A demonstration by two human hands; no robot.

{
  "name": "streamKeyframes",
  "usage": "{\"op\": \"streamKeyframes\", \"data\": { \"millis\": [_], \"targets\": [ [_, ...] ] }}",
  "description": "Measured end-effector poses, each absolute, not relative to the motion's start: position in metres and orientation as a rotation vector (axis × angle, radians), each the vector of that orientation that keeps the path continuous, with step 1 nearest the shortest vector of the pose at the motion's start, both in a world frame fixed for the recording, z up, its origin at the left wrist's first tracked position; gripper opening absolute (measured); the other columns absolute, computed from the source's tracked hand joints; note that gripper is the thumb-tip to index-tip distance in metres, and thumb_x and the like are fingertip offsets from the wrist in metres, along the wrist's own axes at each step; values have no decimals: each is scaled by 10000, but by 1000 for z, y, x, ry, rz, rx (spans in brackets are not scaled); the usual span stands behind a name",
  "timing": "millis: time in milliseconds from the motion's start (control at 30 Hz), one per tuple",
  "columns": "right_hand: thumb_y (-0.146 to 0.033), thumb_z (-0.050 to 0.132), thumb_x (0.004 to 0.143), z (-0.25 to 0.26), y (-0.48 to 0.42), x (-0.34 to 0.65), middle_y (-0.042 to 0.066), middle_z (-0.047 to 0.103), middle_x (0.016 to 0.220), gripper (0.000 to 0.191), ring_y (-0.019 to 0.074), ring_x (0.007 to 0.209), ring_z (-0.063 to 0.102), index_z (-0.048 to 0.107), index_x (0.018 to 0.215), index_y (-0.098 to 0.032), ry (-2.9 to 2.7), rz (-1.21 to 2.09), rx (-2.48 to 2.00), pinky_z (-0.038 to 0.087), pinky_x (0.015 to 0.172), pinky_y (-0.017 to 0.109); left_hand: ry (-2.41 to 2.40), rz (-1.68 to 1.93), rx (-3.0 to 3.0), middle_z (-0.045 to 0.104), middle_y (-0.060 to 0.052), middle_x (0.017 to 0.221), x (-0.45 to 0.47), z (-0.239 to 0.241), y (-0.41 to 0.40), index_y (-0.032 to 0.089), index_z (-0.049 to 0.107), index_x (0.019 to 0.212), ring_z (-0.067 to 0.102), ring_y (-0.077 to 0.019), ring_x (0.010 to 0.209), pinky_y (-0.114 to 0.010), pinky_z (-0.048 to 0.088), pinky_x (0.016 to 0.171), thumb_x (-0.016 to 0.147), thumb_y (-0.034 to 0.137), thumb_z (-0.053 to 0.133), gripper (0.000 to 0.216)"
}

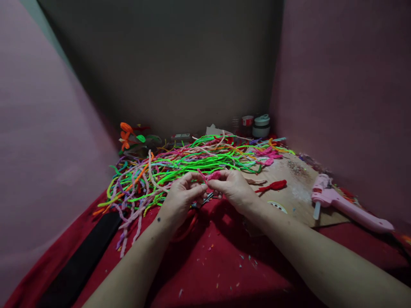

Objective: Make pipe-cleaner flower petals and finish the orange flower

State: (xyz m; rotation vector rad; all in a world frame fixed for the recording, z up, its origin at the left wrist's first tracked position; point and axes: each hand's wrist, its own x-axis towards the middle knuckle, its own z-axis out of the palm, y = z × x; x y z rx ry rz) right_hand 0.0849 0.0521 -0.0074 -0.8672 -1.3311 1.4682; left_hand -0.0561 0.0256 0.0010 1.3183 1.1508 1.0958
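Between my two hands is a pink pipe cleaner [213,176], bent into a small looped shape. My left hand [189,191] pinches its thin end, fingers closed. With thumb and fingertips, my right hand [228,185] grips the thicker looped part. Below my fingers lies a pair of scissors [207,199], its handles partly in shadow and behind my left wrist. A large heap of pipe cleaners [205,162] in green, pink, orange and other colours spreads just beyond my hands. To the right of my right hand rests a red twisted pipe cleaner piece [276,185].
A pink glue gun [349,207] with a glue stick lies at right on a brown board [308,214]. Orange pipe cleaner flowers [125,136] stand back left. A lidded container [261,126] sits at the back. A black strip [86,256] crosses the red cloth [205,273], which carries scraps.
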Motion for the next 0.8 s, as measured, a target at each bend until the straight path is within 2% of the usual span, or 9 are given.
{"op": "streamKeyframes", "data": {
  "millis": [67,200,400,467,567,667,733,800],
  "targets": [
    [-167,548,622,-7,52,85,-44,506,465,74,58,431,412,577,562,-134,-1369,1454,-898,299,430,194,1148,1117,1295,566,37,582,-54,1,24,187,564,859,472,-71,483,-181,356,473,685,241,633,194],
    [-194,548,637,-13,54,84,-49,454,416,139,48,384,361,524,512,-139,-1343,1529,-814,261,390,193,1243,1206,1403,599,17,628,-52,-3,22,171,585,765,515,-90,521,-195,384,492,686,231,619,105],
    [-186,564,610,-25,61,84,-41,467,426,101,67,369,401,512,534,-143,-1163,1778,-679,284,371,203,1275,1265,2346,650,-35,734,-59,-7,22,195,662,767,554,-131,700,-258,422,695,772,229,531,135],
    [-189,561,619,-24,62,85,-40,474,440,98,64,377,396,519,545,-141,-1179,1773,-653,279,377,201,1268,1247,2249,651,-38,754,-61,-2,22,186,656,791,564,-134,705,-257,432,692,778,244,529,140],
    [-191,549,645,-18,59,86,-39,487,453,99,56,390,380,532,563,-138,-1281,1638,-662,272,395,201,1273,1132,1740,639,-27,753,-63,5,23,168,626,855,580,-136,656,-255,454,638,779,318,534,192],
    [-178,530,658,-10,54,86,-41,510,465,77,56,412,392,544,591,-142,-1397,1511,-718,289,428,198,1157,931,1501,616,-33,671,-67,8,26,131,619,736,561,-130,595,-264,449,627,781,374,520,265],
    [-157,512,659,-6,50,86,-45,521,484,73,58,435,417,547,596,-147,-1468,1446,-731,313,457,195,1107,861,1497,590,-33,611,-68,7,28,119,599,639,537,-120,579,-258,435,633,777,361,525,288],
    [-136,499,653,-5,48,85,-50,518,498,88,59,460,438,544,579,-150,-1516,1371,-730,329,480,193,1132,832,1545,572,-22,581,-67,7,27,123,582,620,516,-111,565,-245,420,618,770,336,535,265]
  ]
}}
